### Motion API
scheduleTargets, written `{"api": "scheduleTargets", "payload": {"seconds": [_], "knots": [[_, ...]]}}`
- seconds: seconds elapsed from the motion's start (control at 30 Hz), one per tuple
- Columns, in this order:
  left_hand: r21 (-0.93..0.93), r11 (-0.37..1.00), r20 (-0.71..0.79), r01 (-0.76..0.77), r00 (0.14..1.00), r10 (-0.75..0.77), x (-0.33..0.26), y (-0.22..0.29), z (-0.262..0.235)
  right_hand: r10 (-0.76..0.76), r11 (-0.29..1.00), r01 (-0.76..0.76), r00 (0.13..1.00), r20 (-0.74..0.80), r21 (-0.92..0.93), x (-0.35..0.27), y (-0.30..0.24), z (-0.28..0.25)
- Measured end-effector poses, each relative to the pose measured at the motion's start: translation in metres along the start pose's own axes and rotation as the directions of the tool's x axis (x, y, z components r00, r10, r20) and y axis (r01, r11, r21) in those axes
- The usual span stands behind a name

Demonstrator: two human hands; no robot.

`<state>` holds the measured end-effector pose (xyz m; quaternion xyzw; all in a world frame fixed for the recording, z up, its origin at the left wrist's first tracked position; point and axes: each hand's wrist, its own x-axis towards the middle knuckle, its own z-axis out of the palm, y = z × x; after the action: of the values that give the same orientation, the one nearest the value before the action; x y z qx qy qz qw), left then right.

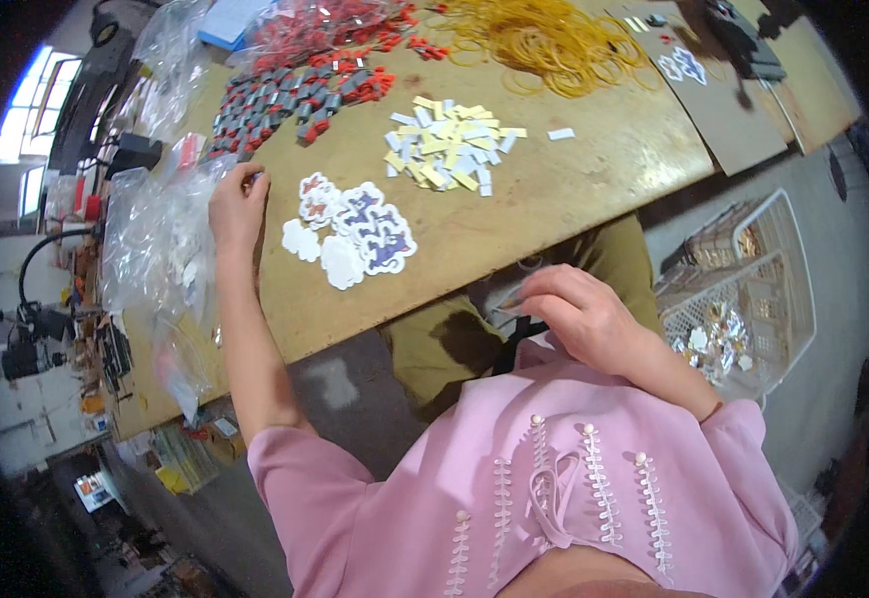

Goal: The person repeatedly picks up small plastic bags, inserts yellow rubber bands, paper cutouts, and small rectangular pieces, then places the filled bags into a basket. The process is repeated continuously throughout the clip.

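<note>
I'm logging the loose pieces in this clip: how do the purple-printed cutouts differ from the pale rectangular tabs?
The purple-printed cutouts have wavy outlines; the pale rectangular tabs have straight edges. Each cutout is larger than a tab. The cutouts carry purple figures, while the tabs look plain yellow or whitish. Both lie in overlapping groups on the tabletop.

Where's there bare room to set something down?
Mostly the table between the pale strips, yellow loops, grey board and near edge, bar one stray strip; also right of the cut-outs. Crowded: the far side, with red-and-grey pieces, and left, with plastic bags.
</note>
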<state>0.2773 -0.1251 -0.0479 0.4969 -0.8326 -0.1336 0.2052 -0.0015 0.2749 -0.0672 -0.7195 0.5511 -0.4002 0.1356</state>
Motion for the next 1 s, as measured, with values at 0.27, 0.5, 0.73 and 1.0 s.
{"api": "scheduleTargets", "payload": {"seconds": [0.27,0.5,0.73,1.0], "knots": [[-0.947,0.319,0.117,0.027,0.957,0.266,-0.171,0.187,0.007,-0.003,1.000,0.003,1.000,-0.022,0.010,0.010,-0.005,-0.005],[-0.547,0.712,0.007,-0.441,0.848,0.531,-0.205,0.204,0.021,0.007,0.999,-0.007,1.000,-0.011,0.045,0.007,-0.008,-0.001],[-0.501,0.769,0.063,-0.397,0.869,0.490,-0.206,0.188,0.029,0.038,0.995,-0.041,0.999,0.031,0.089,-0.001,-0.006,0.000],[-0.523,0.790,0.138,-0.320,0.883,0.449,-0.211,0.185,0.032,0.055,0.997,-0.061,0.992,0.118,0.048,-0.003,-0.001,-0.007]]}}
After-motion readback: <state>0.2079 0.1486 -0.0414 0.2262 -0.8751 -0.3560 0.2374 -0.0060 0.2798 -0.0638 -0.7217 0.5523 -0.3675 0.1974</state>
